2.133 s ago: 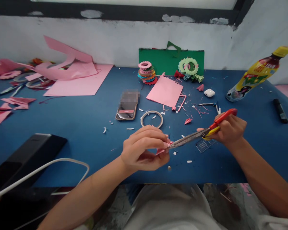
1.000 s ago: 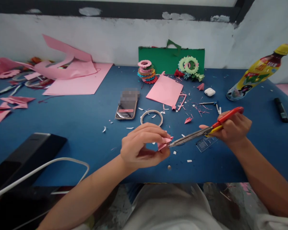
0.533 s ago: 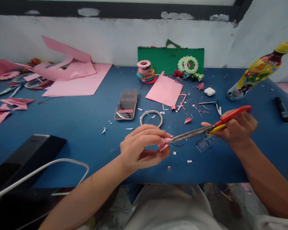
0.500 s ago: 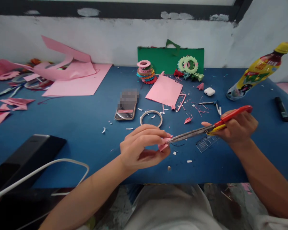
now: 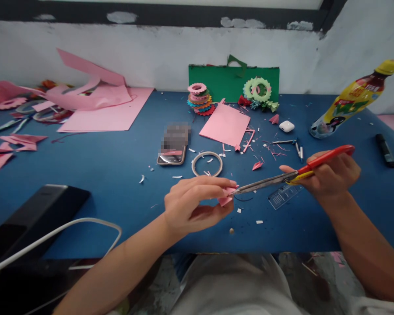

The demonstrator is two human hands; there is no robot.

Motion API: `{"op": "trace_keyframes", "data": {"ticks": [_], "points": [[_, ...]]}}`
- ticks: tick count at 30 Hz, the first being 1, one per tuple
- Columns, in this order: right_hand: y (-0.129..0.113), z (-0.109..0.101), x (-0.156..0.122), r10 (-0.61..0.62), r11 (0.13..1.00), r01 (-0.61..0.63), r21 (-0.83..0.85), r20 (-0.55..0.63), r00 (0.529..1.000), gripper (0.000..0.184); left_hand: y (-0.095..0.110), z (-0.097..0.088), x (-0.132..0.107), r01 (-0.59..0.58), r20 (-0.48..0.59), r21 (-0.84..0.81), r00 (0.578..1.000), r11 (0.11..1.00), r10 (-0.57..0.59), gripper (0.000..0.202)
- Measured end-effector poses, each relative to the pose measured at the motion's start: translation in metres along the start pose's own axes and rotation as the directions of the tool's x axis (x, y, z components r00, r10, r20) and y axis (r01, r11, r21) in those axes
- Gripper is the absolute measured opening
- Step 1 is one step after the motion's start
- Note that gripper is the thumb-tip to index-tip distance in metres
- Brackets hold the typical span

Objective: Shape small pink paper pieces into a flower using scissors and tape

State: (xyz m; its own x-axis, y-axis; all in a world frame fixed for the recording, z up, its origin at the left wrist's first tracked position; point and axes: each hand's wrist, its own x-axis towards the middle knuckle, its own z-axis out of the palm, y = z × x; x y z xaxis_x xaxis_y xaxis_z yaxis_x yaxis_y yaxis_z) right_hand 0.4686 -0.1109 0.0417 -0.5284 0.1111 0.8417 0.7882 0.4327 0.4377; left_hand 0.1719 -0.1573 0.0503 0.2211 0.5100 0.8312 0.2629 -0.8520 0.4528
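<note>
My left hand (image 5: 197, 203) pinches a small folded piece of pink paper (image 5: 225, 200) between thumb and fingers, above the front of the blue table. In my right hand (image 5: 336, 175) is a pair of scissors (image 5: 265, 183) with red and yellow handles. The blades look closed or nearly so, and their tips touch the pink paper at my left fingertips. Whether the tips lie inside a fold I cannot tell. Below the scissors a clear ruler (image 5: 284, 195) lies on the table. A roll of tape (image 5: 207, 164) lies just behind my left hand.
Behind are a phone (image 5: 173, 146), a pink paper square (image 5: 226, 123), stacked paper rings (image 5: 198, 98), a green board (image 5: 216, 76) and an earbud case (image 5: 286, 126). At right stand a bottle (image 5: 351, 103) and a black marker (image 5: 385, 150). A black box (image 5: 52, 205) and white cable (image 5: 85, 220) occupy the left.
My right hand and the scissors have shifted slightly to the right. The scissor tips stay at the pink paper, and my left hand has barely moved.
</note>
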Motion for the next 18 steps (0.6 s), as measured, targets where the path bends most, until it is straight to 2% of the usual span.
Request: {"op": "trace_keyframes", "data": {"ticks": [3,8,12,18], "points": [[0.0019,-0.0004,0.0006,-0.008,1.000,0.008,-0.015,-0.011,1.000,0.033,0.0032,-0.0005,0.0018,-0.037,-0.025,-0.047,0.999,0.998,0.036,0.035],[0.0045,-0.0014,-0.0008,-0.014,0.999,0.014,-0.037,-0.022,1.000,0.030,0.0061,0.0003,0.0029,0.031,-0.028,-0.081,0.999,0.996,-0.033,0.034],[0.0054,-0.0023,-0.0027,0.009,0.997,-0.010,-0.082,-0.007,1.000,0.032,0.0068,0.0023,0.0021,0.036,-0.046,-0.035,0.998,0.999,-0.037,0.035],[0.0064,-0.0036,-0.0007,0.022,0.995,-0.024,-0.094,-0.018,1.000,0.044,0.0084,0.0043,0.0043,0.005,-0.090,0.034,0.996,0.999,-0.002,0.034]]}}
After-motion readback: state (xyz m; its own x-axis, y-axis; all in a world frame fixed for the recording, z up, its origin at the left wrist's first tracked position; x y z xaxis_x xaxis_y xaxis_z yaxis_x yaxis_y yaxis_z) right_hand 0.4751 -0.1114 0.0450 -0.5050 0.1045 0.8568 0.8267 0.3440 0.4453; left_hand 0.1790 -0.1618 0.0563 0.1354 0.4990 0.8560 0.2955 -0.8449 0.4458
